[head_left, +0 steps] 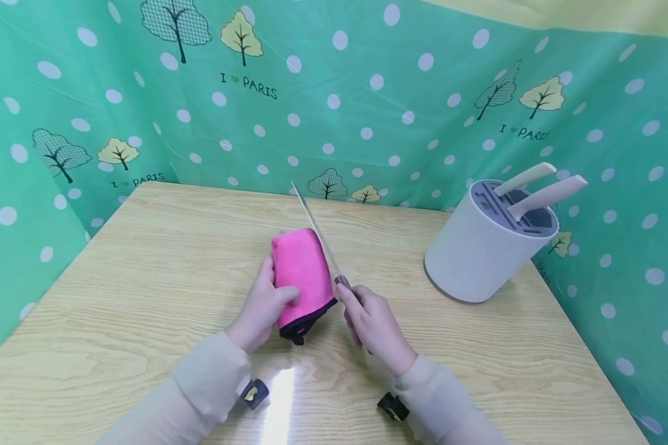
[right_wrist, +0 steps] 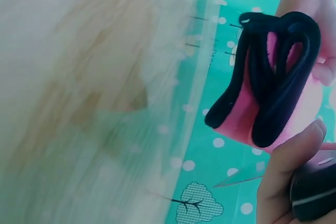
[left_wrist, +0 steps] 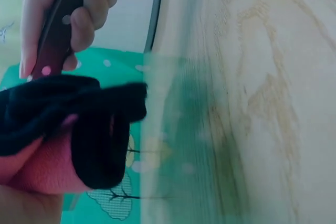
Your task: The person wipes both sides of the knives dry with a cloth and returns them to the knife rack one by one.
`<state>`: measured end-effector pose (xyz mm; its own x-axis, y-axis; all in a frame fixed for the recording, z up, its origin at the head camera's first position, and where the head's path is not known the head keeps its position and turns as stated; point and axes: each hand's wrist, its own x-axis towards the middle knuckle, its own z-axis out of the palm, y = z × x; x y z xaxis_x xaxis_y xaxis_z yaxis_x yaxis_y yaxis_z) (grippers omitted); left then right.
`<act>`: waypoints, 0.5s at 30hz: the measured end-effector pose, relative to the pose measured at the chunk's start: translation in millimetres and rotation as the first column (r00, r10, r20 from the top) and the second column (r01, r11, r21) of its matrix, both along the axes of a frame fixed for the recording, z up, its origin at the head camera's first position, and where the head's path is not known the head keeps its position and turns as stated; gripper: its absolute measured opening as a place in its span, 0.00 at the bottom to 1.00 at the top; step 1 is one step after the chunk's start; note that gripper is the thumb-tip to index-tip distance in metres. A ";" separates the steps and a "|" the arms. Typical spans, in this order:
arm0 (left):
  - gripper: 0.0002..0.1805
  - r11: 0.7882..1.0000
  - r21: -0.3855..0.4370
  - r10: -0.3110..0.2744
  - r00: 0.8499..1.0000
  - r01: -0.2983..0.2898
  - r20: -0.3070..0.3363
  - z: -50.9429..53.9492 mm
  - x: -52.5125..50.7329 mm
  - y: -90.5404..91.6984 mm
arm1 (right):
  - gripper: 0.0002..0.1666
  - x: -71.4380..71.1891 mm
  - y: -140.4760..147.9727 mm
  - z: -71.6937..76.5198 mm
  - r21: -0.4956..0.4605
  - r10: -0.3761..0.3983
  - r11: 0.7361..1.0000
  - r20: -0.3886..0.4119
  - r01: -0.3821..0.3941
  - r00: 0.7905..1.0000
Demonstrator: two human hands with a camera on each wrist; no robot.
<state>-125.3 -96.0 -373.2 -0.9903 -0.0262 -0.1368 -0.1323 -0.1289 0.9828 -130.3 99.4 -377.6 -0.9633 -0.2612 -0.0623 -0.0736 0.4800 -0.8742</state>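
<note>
My left hand (head_left: 260, 304) grips a folded pink cloth (head_left: 305, 269) with black edging, its thumb lying across the front. In my right hand (head_left: 377, 322) is a long knife (head_left: 318, 230), held by its dark riveted handle (left_wrist: 59, 32). The narrow blade points up and away, edge-on in the head view, alongside the cloth's right side. From the right wrist view the cloth's black-trimmed folds (right_wrist: 278, 87) show end-on, and the blade's tip pokes out beyond my fingers. I cannot tell whether cloth and blade touch.
A white cylindrical knife block (head_left: 473, 250) stands at the table's right. Two knives sit in its slotted top, one with a white handle (head_left: 526, 179), one with a pale pink handle (head_left: 551, 194). A green dotted curtain (head_left: 367, 111) hangs behind the wooden table (head_left: 145, 278).
</note>
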 end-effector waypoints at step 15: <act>0.52 0.975 -0.197 0.083 0.992 -0.100 -0.095 10.6 -8.5 1.3 | 0.37 -12.0 -15.6 -0.5 -0.093 -0.113 0.989 0.016 0.114 0.993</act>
